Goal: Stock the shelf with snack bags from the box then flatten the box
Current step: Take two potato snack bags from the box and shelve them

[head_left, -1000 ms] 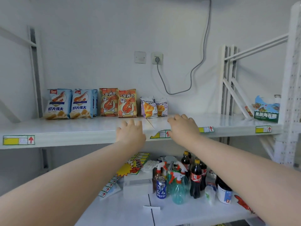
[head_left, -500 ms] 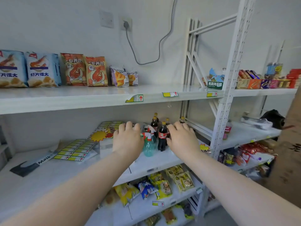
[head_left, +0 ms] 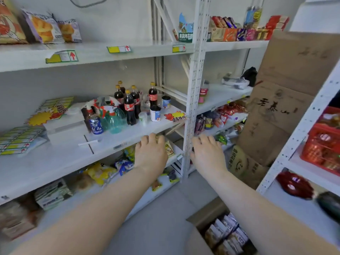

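An open cardboard box (head_left: 202,217) sits on the floor at the bottom right, with several snack bags (head_left: 227,234) standing in it. More snack bags (head_left: 45,28) stand at the left of the white top shelf (head_left: 114,52). My left hand (head_left: 150,153) and my right hand (head_left: 208,153) are stretched out in mid air, empty, fingers relaxed, in front of the lower shelves and above the box. The right forearm covers part of the box.
Cola bottles (head_left: 129,107), a can and spray bottles crowd the middle shelf. A white upright post (head_left: 193,89) stands between my hands. Stacked cardboard boxes (head_left: 279,100) fill the right corner. A red basket (head_left: 323,142) sits on a right-hand shelf. Grey floor lies ahead of the box.
My view has swung down and right from the top shelf. Both hands have dropped from the top shelf's edge to below the middle shelf, and the box on the floor has come into sight.
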